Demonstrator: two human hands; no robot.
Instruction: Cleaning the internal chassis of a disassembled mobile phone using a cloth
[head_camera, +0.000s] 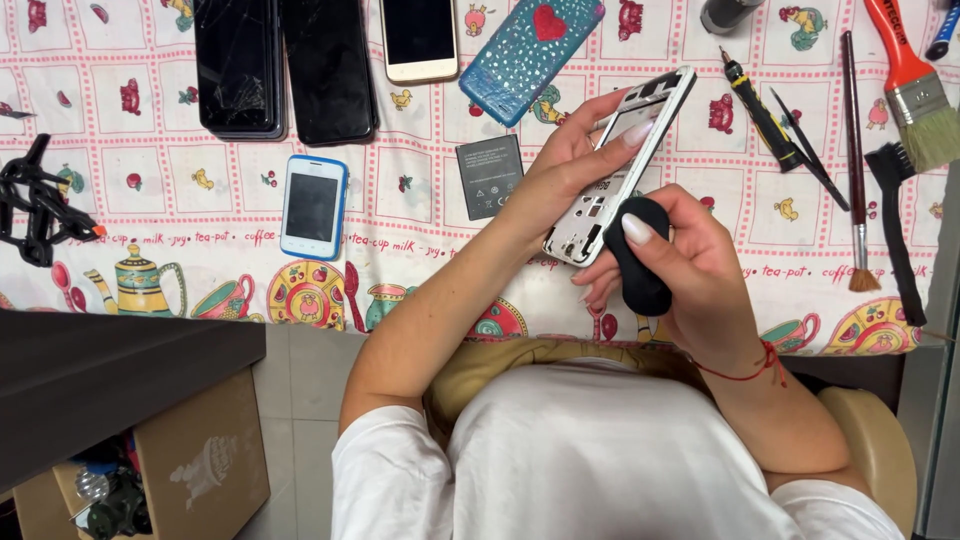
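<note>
Over the near edge of the desk, the left hand (570, 165) pinches a white phone frame (622, 165), back cover off, thumb on its inner face and fingers wrapped behind. It tilts up off the patterned tablecloth (420, 215), well clear of the surface. The right hand (690, 265) is closed round a black rubber air blower bulb (635, 255), thumb pressed on top, its upper end just at the frame's lower corner.

On the cloth just left of the frame lies a loose dark battery (489, 176). Further left sits a small blue-edged phone (313, 206). Along the far edge: two black phones, one with a cracked screen (238, 68), a gold-rimmed phone (419, 38) and a blue case with a red heart (532, 50). Toward the right edge lie a screwdriver (760, 115), tweezers (808, 150), a thin brush (856, 170) and an orange-handled paintbrush (910, 80).

The risk here: the frame is held only near one end, in mid-air, so a hard squeeze or a nudge from the bulb could twist it out of the fingers and drop it on the desk edge or the floor. The thumb on the exposed inside could also smear or press the parts there.
</note>
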